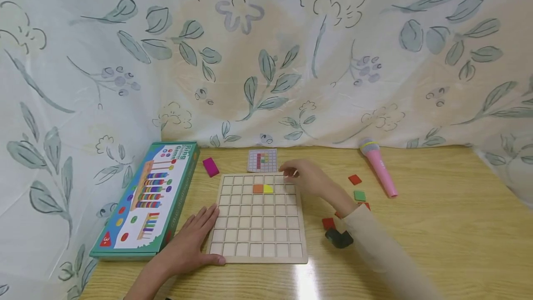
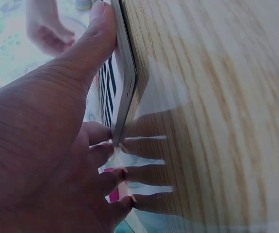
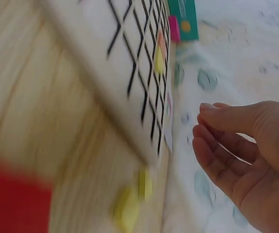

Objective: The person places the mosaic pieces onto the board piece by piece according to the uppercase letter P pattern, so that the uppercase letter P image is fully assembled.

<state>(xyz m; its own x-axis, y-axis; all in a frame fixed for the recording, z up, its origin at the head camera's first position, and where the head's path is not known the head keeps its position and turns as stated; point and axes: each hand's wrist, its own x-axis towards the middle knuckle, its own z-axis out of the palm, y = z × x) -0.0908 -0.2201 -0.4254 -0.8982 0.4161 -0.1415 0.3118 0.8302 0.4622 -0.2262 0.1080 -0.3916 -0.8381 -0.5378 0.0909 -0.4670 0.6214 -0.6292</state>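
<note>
A pale wooden grid board [image 1: 244,222] lies on the table, with an orange square tile [image 1: 258,189] and a yellow round-edged tile [image 1: 268,189] side by side in its second row. My left hand [image 1: 192,240] rests at the board's left front corner, fingers along the side and thumb at the front edge. Over the board's far right corner hovers my right hand [image 1: 307,178]. Its fingers are loosely bent, and the right wrist view shows the thumb [image 3: 226,116] close to the index finger with nothing visible between. Just behind the board is a small pattern card [image 1: 262,160].
Right of the board lie red tiles [image 1: 355,179], a green tile [image 1: 360,196] and yellow pieces [image 3: 126,208]. A pink toy microphone [image 1: 381,168] lies farther right. On the left are a game box [image 1: 145,198] and a magenta block [image 1: 210,167]. A floral curtain [image 1: 266,59] closes the back.
</note>
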